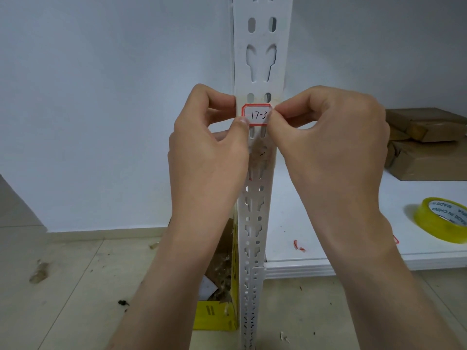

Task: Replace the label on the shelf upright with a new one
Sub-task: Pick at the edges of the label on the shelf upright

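Observation:
A white, red-bordered label marked "17-3" lies against the white slotted shelf upright at mid height. My left hand pinches the label's left edge, thumb on its lower left corner and fingers curled at the upright's left side. My right hand pinches the label's right edge between thumb and forefinger. Sticky residue marks the upright just below the label, partly hidden by my hands.
A yellow tape roll lies on the white shelf board at right, with brown parcels behind it and red label scraps near the board's front. A yellow cardboard box of waste stands on the tiled floor left of the upright.

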`<state>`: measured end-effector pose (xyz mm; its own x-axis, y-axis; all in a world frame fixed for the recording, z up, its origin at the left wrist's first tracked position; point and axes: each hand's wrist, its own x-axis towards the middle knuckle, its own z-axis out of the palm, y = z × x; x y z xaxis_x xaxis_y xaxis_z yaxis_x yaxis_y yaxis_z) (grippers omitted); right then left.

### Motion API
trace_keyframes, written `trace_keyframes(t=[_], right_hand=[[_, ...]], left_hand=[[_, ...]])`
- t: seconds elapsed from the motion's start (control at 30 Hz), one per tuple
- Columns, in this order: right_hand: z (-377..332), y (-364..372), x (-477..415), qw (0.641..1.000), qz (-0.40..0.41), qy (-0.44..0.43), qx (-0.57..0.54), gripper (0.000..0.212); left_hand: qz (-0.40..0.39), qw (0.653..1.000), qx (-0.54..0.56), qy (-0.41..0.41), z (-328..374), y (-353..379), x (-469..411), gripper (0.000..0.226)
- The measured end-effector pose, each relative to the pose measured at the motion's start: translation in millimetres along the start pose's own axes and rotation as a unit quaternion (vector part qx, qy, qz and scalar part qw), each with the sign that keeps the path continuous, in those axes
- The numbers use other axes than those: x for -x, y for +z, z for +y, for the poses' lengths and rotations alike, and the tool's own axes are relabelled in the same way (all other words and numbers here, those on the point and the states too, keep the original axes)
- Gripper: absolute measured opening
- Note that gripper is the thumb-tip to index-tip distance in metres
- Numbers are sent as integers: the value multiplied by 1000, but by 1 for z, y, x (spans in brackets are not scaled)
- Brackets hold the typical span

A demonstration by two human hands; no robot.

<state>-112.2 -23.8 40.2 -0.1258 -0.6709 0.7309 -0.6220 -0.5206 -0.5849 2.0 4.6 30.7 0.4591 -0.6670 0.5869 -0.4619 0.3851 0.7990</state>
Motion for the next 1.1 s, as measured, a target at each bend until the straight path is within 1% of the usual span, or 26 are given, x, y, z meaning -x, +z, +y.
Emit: trace_keyframes(t=[0.23,0.4,0.53,0.7,0.77,0.87,1.0,1.1], right_hand=[[-2,2,0,1000,-6,6,3,10],[1,1,1,1000,-22,-15,-2,11],[8,-7,-2,999,3,-26,-45,9],[12,-3,-1,998,12,-24,-55,20],[13,-2,-2,998,14,-28,-51,22],[14,1,-4,998,19,-29,-54,21],[17,1,-4,998,24,-36,-54,15],[18,-2,-3,997,34,-47,-47,15]], left_hand=[[1,1000,0,1,0,0,0,24],[0,1000,1,0,0,0,0,21],[-5,1000,-2,0,0,-2,-1,22],[-7,1000,0,-1,0,-3,-1,20],[-8,1000,1,-1,-1,-2,-1,19],[-8,1000,2,-2,-1,-2,-2,20],[-9,1000,2,-3,-1,-2,-1,21],[-9,1000,-1,-2,-1,-2,-1,21]])
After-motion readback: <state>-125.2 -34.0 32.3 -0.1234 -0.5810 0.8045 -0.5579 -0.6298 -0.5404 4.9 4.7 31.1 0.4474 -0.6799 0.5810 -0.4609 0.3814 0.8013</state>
